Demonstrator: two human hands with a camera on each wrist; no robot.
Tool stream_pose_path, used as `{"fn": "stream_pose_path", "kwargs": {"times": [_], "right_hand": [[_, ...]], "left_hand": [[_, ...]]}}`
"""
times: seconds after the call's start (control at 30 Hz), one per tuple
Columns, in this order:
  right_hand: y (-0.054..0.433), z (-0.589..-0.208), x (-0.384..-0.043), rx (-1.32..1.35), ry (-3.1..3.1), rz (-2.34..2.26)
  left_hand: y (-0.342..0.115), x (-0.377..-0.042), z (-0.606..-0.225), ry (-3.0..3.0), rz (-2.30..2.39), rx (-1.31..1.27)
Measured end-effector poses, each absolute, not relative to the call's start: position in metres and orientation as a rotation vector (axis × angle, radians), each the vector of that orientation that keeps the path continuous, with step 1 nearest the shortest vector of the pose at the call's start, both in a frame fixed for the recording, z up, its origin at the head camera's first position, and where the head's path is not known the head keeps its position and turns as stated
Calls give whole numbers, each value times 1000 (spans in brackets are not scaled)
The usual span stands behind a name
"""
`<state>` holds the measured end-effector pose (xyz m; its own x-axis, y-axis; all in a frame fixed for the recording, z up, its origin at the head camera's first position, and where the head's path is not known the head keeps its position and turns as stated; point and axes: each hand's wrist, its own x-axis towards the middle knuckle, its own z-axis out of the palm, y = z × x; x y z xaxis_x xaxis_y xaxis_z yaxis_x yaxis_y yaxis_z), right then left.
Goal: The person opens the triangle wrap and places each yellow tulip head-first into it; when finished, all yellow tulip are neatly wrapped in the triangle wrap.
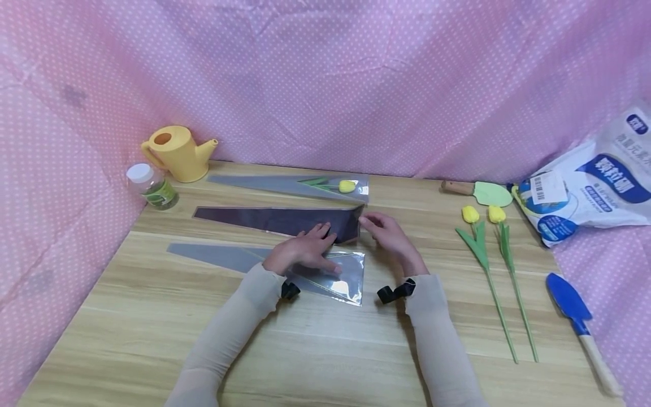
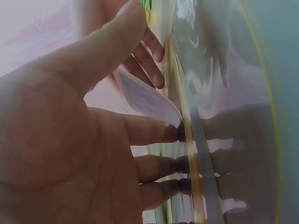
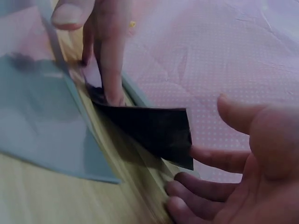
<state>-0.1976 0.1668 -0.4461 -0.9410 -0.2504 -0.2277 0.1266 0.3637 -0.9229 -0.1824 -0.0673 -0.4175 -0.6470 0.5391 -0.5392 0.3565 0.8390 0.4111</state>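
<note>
A long dark tapered flower sleeve (image 1: 239, 218) lies across the table, its wide right end lifted and bent up. My left hand (image 1: 305, 251) presses spread fingertips on that sleeve near the wide end, with the thumb over the clear sleeve in front. At the raised edge is my right hand (image 1: 394, 236). In the right wrist view its index finger (image 3: 219, 157) touches the dark edge, while the thumb (image 3: 236, 114) stands apart from it. Nearest the person lies a clear tapered sleeve (image 1: 213, 254) with gold lines. Behind, another clear sleeve (image 1: 254, 183) has a yellow tulip (image 1: 347, 186) in it.
Two yellow tulips (image 1: 478, 249) lie at the right, near a green trowel (image 1: 492, 194), a blue trowel (image 1: 569, 297) and a white printed bag (image 1: 585, 186). At the back left stand a yellow watering can (image 1: 178, 155) and a white-capped bottle (image 1: 155, 186). Pink cloth surrounds the table.
</note>
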Motion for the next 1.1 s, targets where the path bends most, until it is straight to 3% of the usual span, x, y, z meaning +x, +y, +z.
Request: {"fn": "stream_pose_path", "kwargs": {"times": [0.3, 0.6, 0.83, 1.1], "right_hand": [[169, -442, -196, 63, 1967, -1854], [170, -435, -194, 142, 1867, -1965], [168, -434, -196, 134, 1783, -2049], [162, -430, -194, 60, 1723, -2113]], "left_hand": [[-67, -182, -416, 2338, 421, 659], [-58, -190, -417, 2484, 814, 699], [-37, -198, -421, 2535, 1215, 475], [-33, -199, -426, 2542, 1288, 250]]}}
